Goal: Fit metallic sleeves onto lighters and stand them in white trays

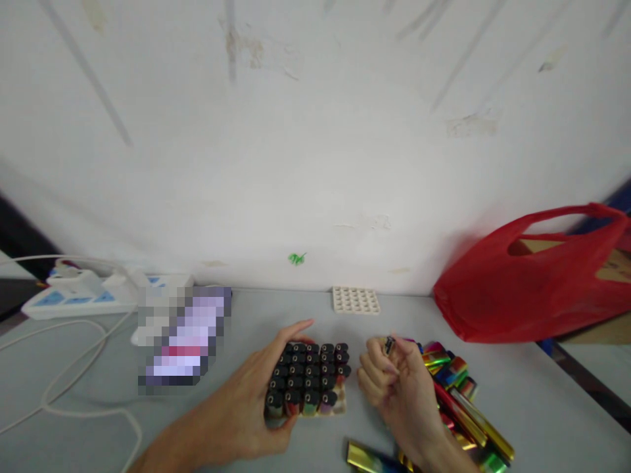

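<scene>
My left hand (pixel 246 397) is wrapped round the left side of a pale tray (pixel 339 406) packed with several black-topped pieces that look like lighters (pixel 310 369). Their lower bodies show red, green and purple at the front row, and a few slots at the tray's right front hold nothing. To the right of the tray, my right hand (pixel 394 378) is closed in a fist. A small piece with a dark, metallic end (pixel 389 345) pokes out between its thumb and fingers; the rest of it is hidden. Beside and beneath that wrist lies a pile of shiny coloured metallic sleeves (pixel 461 414).
A second pale slotted tray (pixel 355 300) lies against the wall. At right stands a red plastic bag (pixel 522 282) near a cardboard box (pixel 614 266). On the left are a white power strip (pixel 79 299), loose white cables (pixel 46 401) and a blurred-out phone (pixel 190 341).
</scene>
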A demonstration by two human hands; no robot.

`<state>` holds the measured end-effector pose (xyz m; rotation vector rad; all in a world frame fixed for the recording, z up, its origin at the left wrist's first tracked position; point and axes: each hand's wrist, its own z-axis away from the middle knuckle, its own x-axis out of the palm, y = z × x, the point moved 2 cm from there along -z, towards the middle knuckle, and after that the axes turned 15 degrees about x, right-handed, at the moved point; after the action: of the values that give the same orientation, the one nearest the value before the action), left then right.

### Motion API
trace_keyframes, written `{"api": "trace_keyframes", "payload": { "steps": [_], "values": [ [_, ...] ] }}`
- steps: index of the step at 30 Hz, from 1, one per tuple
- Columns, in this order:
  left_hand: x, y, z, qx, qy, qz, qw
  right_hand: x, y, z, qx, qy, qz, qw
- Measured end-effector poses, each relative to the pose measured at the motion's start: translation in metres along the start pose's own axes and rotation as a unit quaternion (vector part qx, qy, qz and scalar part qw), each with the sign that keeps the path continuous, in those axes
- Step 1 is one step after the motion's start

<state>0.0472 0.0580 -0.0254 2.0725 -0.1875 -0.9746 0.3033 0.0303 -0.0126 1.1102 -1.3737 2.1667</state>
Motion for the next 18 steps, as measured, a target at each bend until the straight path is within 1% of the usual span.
{"api": "trace_keyframes", "payload": {
  "steps": [4, 8, 11, 14, 16, 18],
  "values": [
    [0.0006, -0.0018, 0.001, -0.006, -0.001, 0.006, 1.0, 0.0004, 0.0002, -0.0011, -0.024, 0.056, 0.028, 0.998],
    [0.0002, -0.0023, -0.0004, -0.007, -0.002, 0.005, 1.0, -0.0024, 0.0047, -0.0023, -0.085, 0.133, 0.129, 0.979],
    [0.0002, -0.0026, -0.0017, -0.005, 0.004, 0.005, 1.0, -0.0049, 0.0061, -0.0023, -0.132, 0.148, 0.206, 0.958],
    [0.0005, -0.0022, -0.0027, -0.005, 0.008, -0.003, 1.0, -0.0066, 0.0029, -0.0004, -0.17, 0.161, 0.291, 0.928],
    [0.0005, -0.002, -0.0031, -0.002, 0.01, -0.008, 1.0, -0.0066, -0.0001, 0.001, -0.18, 0.171, 0.338, 0.908],
    [0.0007, -0.0024, -0.003, 0.001, 0.008, -0.011, 1.0, -0.0056, -0.002, 0.0022, -0.176, 0.17, 0.365, 0.898]
  ]
}}
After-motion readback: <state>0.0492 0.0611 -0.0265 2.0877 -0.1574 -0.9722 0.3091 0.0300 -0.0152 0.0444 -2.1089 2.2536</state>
